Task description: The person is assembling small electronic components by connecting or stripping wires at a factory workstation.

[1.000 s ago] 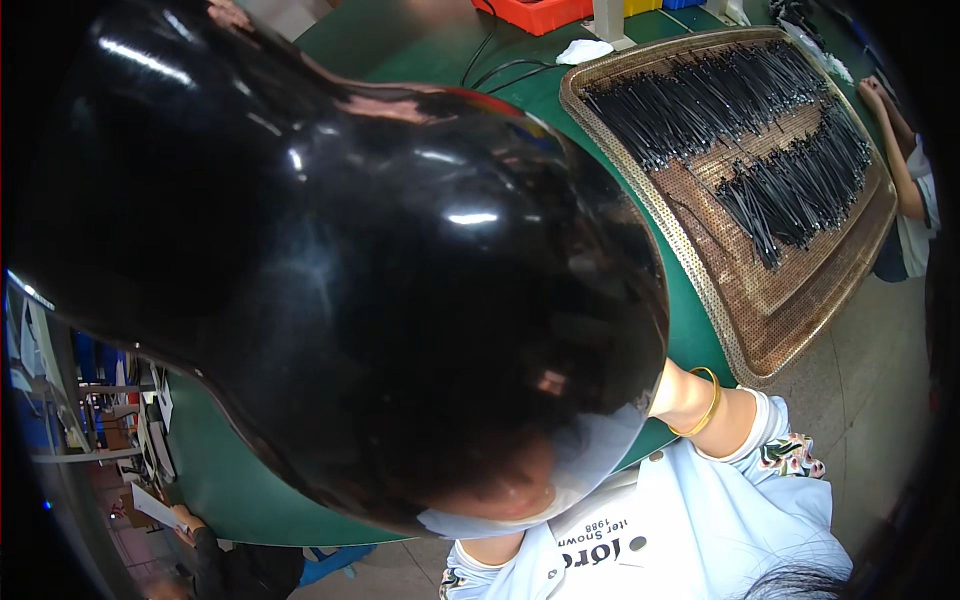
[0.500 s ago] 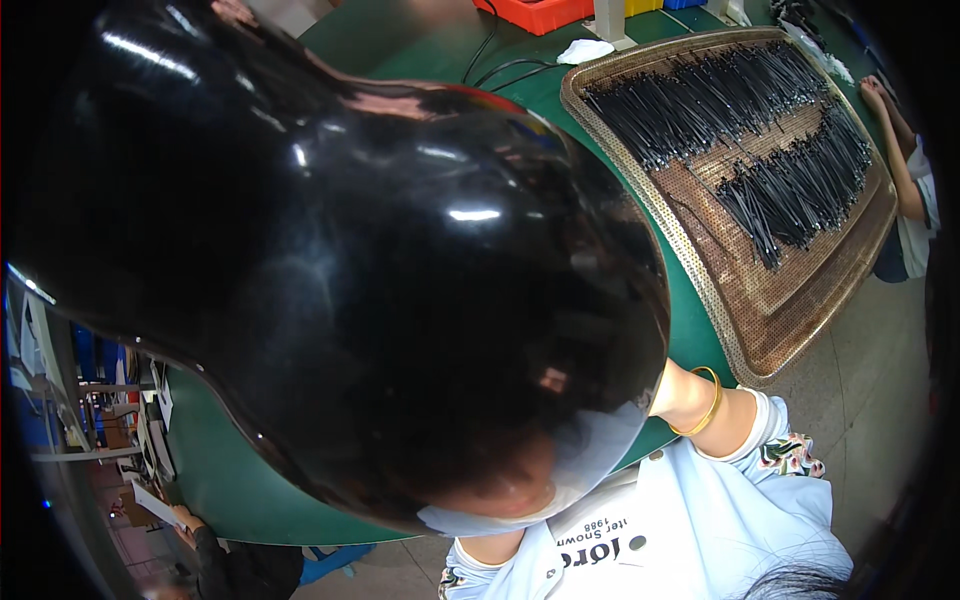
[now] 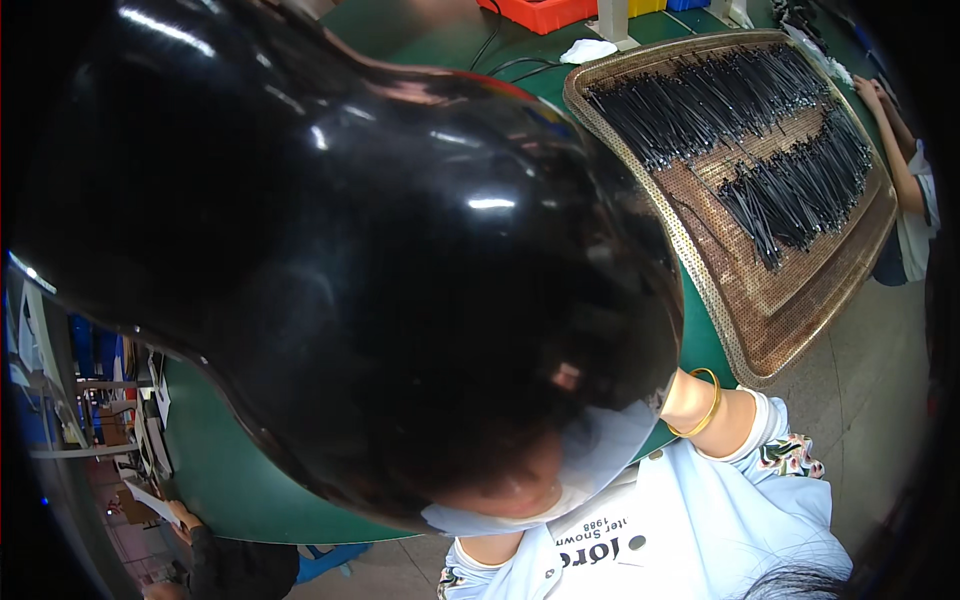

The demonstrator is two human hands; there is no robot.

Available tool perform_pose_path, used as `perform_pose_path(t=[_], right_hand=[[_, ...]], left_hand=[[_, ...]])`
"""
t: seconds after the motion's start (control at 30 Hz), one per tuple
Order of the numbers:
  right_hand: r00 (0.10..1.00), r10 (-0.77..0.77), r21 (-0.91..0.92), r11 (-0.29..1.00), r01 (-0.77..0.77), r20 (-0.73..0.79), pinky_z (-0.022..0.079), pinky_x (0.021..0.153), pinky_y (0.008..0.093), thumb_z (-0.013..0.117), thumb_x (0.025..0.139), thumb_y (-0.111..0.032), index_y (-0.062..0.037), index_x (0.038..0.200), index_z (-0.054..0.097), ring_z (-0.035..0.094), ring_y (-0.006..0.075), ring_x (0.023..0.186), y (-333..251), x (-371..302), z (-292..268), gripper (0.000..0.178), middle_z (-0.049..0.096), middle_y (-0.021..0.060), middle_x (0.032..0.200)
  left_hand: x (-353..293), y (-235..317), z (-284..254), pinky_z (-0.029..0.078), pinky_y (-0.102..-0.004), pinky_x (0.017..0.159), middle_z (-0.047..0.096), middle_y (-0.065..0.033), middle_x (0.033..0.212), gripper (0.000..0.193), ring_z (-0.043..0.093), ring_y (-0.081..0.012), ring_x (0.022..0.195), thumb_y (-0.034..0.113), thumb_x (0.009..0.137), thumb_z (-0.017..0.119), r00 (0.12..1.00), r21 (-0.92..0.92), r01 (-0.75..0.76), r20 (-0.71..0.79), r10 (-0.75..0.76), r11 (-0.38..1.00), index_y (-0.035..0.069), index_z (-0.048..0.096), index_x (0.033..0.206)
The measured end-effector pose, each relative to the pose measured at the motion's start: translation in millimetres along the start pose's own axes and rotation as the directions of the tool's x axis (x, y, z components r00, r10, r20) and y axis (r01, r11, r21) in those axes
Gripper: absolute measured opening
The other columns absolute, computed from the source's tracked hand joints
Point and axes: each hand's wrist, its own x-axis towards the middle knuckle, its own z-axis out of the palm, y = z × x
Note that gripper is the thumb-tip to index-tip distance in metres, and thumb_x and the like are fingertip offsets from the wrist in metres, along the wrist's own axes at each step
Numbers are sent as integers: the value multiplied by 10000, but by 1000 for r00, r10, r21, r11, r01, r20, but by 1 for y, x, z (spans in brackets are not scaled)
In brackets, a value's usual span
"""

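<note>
A large, glossy black rounded object (image 3: pixel 400 300) fills most of the view, close to the camera, and its kind cannot be made out. It hides the work area and both of my hands. Of my right arm, the wrist with a gold bracelet (image 3: pixel 712 400) shows at the object's lower right edge; the fingers are covered. Only a short piece of my left forearm (image 3: pixel 490 547) shows below the object, with that hand fully hidden. What either hand holds or touches cannot be seen.
Right of the black object, a perforated brown tray (image 3: pixel 800 320) holds two rows of thin black cable-like pieces (image 3: pixel 800 190) on the green table (image 3: pixel 270 480). At the back stands an orange bin (image 3: pixel 540 12). Other people's hands (image 3: pixel 872 92) (image 3: pixel 185 520) are at the far right and lower left.
The black object's outline has shifted slightly to the right in the view and covers a little more near my right wrist. My right forearm has barely moved.
</note>
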Motion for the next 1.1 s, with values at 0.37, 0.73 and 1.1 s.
perform_pose_path(t=[0.37, 0.73, 1.1], right_hand=[[998, 3, 107, 994, -9, 56, 427, 680, 229, 570, 697, -51, 25, 841, 563, 545, 121, 741, -2, 1, 1, 163, 582, 86, 787], [996, 21, 165, 986, -35, 85, 420, 652, 224, 528, 737, -80, 15, 853, 568, 534, 111, 720, 3, -2, 1, 155, 579, 78, 768], [989, 140, 252, 956, -150, 57, 421, 616, 215, 532, 732, -72, 27, 882, 532, 523, 100, 674, 3, -1, 3, 180, 554, 75, 743]], left_hand=[[1, 5, 3, 393, -241, 663, 520, -82, 776, 245, 505, -143, 717, -74, 636, 526, 999, -20, 14, -47, -15, 1000, -22, 491, 873], [0, 6, 2, 385, -222, 629, 514, -83, 759, 206, 498, -135, 692, -85, 627, 522, 998, -84, 15, -58, -20, 996, -2, 478, 810], [3, 3, 4, 382, -223, 541, 501, -71, 697, 142, 474, -125, 616, -99, 634, 515, 997, -100, -22, -74, 15, 995, -12, 499, 746]])
